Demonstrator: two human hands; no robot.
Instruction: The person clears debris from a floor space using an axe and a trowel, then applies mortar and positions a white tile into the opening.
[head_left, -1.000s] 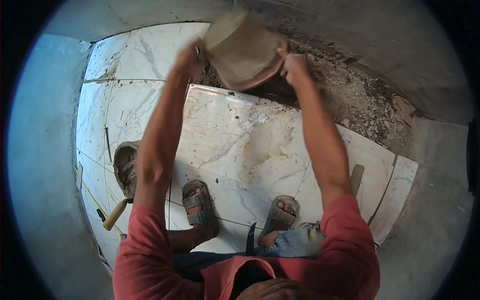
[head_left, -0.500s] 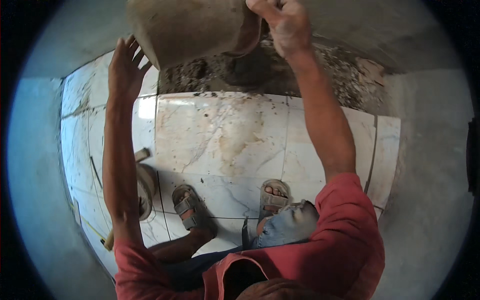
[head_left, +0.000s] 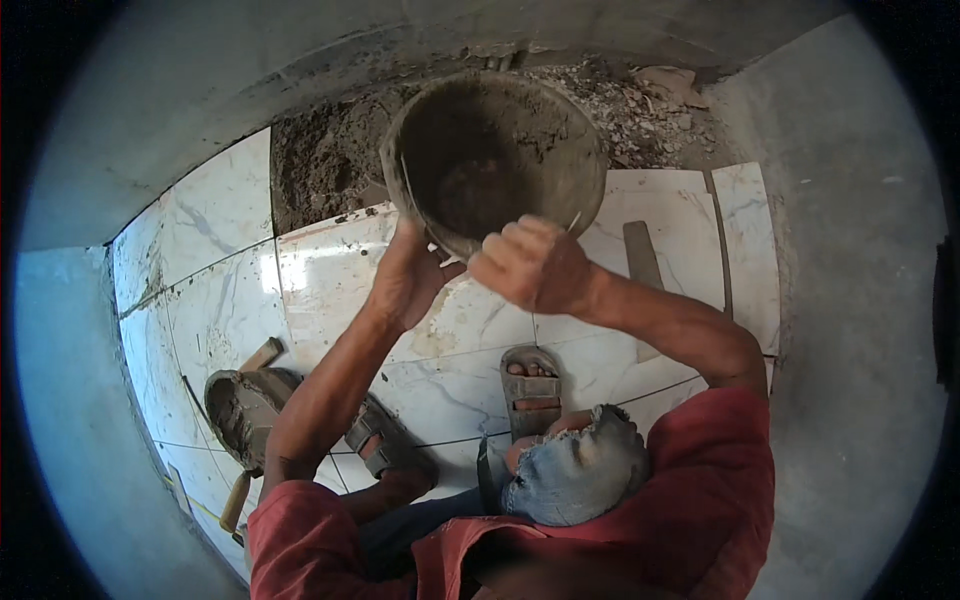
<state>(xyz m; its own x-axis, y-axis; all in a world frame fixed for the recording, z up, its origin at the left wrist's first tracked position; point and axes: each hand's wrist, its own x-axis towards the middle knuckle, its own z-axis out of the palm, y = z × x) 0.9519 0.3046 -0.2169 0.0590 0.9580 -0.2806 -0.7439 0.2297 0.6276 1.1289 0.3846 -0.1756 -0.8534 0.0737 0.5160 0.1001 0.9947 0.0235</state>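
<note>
While your right hand (head_left: 535, 264) clasps the near rim, the round, mortar-caked grey bucket (head_left: 560, 160) lies just beyond, over the white marbled-tile floor (head_left: 225, 295) at its far edge, your left hand (head_left: 403, 278) touching, its grip unclear.

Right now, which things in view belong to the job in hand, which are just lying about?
Apparently in the job:
large bucket, right hand gripping its rim, left hand against it
dark mix on the ground
muddy small container

Seemingly lying about:
flat bar
rubble

Mortar (head_left: 325, 160) lies left of the bucket (head_left: 555, 150), rubble (head_left: 655, 125) behind its right side, a tub (head_left: 270, 392) left of the sandals (head_left: 533, 389).
</note>
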